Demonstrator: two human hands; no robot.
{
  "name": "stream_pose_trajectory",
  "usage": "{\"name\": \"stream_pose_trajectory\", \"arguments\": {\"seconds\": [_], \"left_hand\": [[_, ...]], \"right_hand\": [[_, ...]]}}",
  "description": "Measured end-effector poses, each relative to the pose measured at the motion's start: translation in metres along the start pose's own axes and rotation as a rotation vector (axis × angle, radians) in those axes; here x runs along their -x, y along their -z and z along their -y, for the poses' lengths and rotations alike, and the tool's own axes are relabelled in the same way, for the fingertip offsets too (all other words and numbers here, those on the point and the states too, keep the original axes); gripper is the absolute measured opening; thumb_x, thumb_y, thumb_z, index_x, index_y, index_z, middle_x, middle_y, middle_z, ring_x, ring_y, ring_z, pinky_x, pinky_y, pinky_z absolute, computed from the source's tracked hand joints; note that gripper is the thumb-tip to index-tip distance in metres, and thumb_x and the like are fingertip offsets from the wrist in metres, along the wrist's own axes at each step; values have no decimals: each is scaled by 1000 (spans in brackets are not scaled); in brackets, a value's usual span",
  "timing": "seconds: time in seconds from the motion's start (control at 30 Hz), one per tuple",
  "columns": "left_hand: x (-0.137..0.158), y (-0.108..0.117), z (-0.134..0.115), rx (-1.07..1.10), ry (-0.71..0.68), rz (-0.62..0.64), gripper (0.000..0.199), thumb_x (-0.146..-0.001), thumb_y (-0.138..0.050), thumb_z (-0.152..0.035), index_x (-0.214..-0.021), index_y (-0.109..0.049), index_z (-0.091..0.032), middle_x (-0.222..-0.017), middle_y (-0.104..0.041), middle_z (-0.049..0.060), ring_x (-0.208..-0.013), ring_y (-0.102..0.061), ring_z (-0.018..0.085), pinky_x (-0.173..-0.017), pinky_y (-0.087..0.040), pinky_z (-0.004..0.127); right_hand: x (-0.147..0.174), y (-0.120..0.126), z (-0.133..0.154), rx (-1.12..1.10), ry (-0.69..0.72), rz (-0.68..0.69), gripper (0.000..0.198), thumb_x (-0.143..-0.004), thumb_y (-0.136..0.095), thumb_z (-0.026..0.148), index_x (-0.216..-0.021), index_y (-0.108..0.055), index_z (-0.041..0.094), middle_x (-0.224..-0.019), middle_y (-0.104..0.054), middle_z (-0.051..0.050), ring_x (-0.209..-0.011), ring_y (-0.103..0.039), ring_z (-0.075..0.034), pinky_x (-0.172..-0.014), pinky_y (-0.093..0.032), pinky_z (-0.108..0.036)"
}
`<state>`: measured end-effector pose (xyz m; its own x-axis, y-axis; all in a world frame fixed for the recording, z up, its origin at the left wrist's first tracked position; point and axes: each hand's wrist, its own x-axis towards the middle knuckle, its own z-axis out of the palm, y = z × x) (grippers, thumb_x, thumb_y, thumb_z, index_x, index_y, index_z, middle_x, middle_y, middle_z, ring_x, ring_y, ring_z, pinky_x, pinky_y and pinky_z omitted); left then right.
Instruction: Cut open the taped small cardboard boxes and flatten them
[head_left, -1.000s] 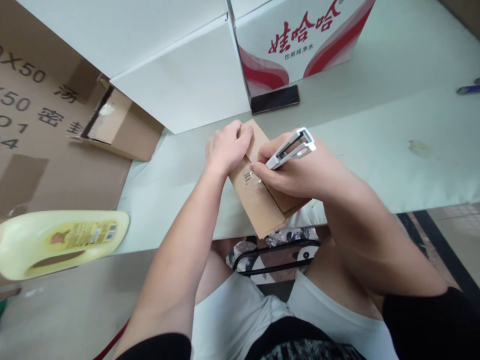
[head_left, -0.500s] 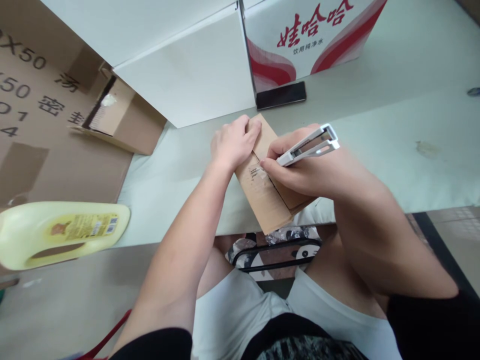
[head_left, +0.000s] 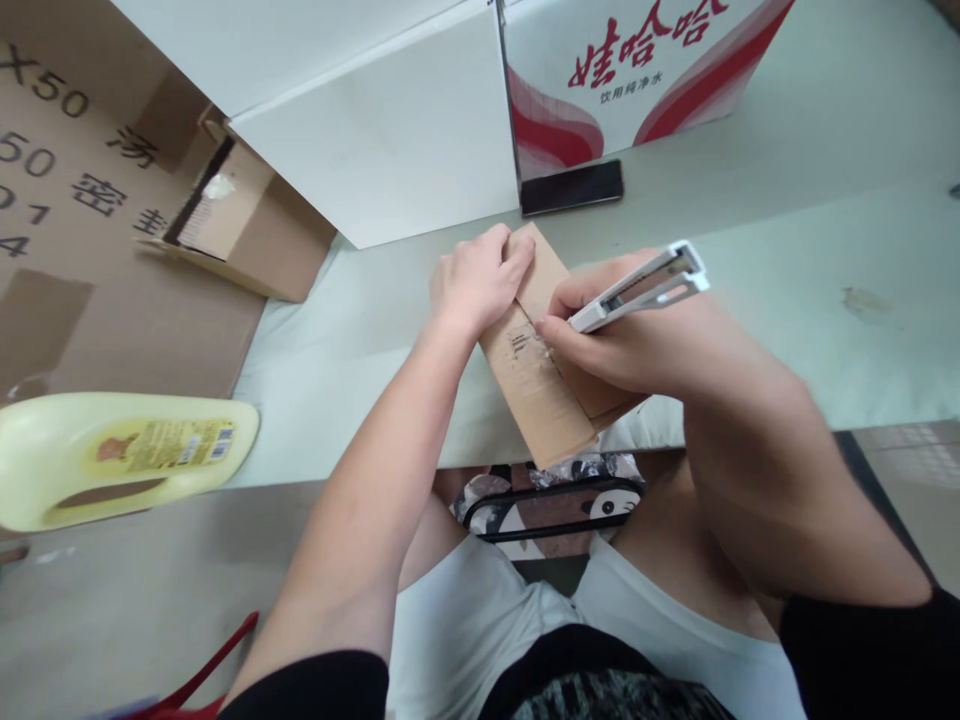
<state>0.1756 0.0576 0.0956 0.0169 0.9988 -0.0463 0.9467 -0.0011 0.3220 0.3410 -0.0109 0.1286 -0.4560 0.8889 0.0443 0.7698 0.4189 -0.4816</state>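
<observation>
A brown cardboard box (head_left: 536, 385), folded flat, lies at a slant over the near edge of the table, with a torn label or tape patch by its middle seam. My left hand (head_left: 480, 278) grips its far left side, fingers curled over the edge. In my right hand (head_left: 611, 330) is a white utility knife (head_left: 637, 290), held like a pen with its back end tilted up to the right. The knife's front end points down at the seam. My fingers hide its tip, so the blade cannot be seen there.
A black phone (head_left: 572, 187) lies before a white and red carton (head_left: 622, 80), beside a large white box (head_left: 382, 140). To the left are an open small cardboard box (head_left: 262, 220), a big carton (head_left: 60, 320) and a pale yellow bottle (head_left: 172, 440). The pale green table (head_left: 787, 280) stretches right.
The view has shifted slightly, with most things on the table appearing a little further right. My right hand and the utility knife have moved slightly right; both hands keep their grip.
</observation>
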Motion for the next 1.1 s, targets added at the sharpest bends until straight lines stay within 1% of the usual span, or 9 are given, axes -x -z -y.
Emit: {"name": "stream_pose_trajectory", "arguments": {"seconds": [0.17, 0.4, 0.6, 0.73, 0.83, 0.9, 0.97, 1.0, 1.1], "left_hand": [[-1, -1, 1, 20, -7, -11, 40, -103, -43, -58, -85, -63, -28, -95, -72, 6, -105, -67, 31, -87, -47, 40], [0, -1, 1, 24, -6, -9, 40, -103, -42, -57, -86, -62, -28, -96, -71, 6, -106, -66, 31, -88, -47, 40], [-1, -2, 2, 31, -11, -19, 39, -103, -43, -57, -87, -63, -28, -95, -71, 7, -104, -66, 32, -88, -46, 41], [-1, -3, 3, 26, -12, -20, 40, -103, -42, -58, -85, -62, -28, -94, -71, 7, -105, -66, 32, -87, -47, 41], [-1, -3, 4, 42, -20, -21, 42, -103, -42, -59, -84, -61, -28, -94, -72, 7, -105, -66, 32, -87, -47, 41], [0, -3, 4, 60, -16, -20, 42, -103, -42, -59, -83, -61, -28, -95, -71, 7, -105, -66, 32, -88, -47, 41], [1, -2, 2, 72, -2, -13, 39, -103, -44, -57, -83, -62, -28, -95, -71, 7, -108, -66, 32, -89, -47, 41], [1, -1, 2, 79, 5, -7, 37, -102, -46, -56, -85, -63, -28, -96, -71, 6, -109, -66, 31, -90, -47, 40], [3, 0, 0, 130, -8, -40, 24, -102, -50, -46, -95, -64, -28, -101, -73, 5, -109, -66, 28, -91, -49, 36]], "right_hand": [[-2, -4, -4, -49, 66, 4, 23, -90, -52, 31, -71, -60, 21, -60, -58, -4, -62, -49, -18, -62, -29, -32], [5, 2, 3, -3, 22, 6, 30, -93, -51, 32, -66, -56, 20, -58, -56, -4, -60, -45, -17, -61, -27, -32], [9, 6, 4, -3, 63, -16, 34, -93, -51, 32, -60, -53, 20, -52, -50, -3, -60, -45, -16, -61, -26, -31], [17, 12, 6, -43, 53, -33, 34, -92, -52, 30, -60, -49, 20, -50, -45, -1, -53, -36, -13, -58, -25, -31], [29, 21, 9, -111, 91, -104, 38, -92, -52, 29, -56, -42, 20, -50, -40, 1, -50, -31, -10, -56, -25, -31], [36, 26, 10, -176, 111, -219, 40, -94, -52, 29, -55, -45, 20, -50, -39, 1, -49, -30, -9, -56, -27, -32], [39, 29, 9, -215, 87, -342, 39, -97, -52, 34, -61, -56, 20, -52, -44, 0, -50, -37, -11, -56, -31, -32], [37, 29, 7, -215, 65, -385, 37, -99, -51, 39, -69, -63, 21, -54, -49, -1, -52, -42, -12, -57, -34, -33], [25, 24, -2, -206, -26, -411, 32, -99, -52, 50, -100, -71, 24, -72, -65, -4, -67, -60, -20, -66, -42, -34]]}}
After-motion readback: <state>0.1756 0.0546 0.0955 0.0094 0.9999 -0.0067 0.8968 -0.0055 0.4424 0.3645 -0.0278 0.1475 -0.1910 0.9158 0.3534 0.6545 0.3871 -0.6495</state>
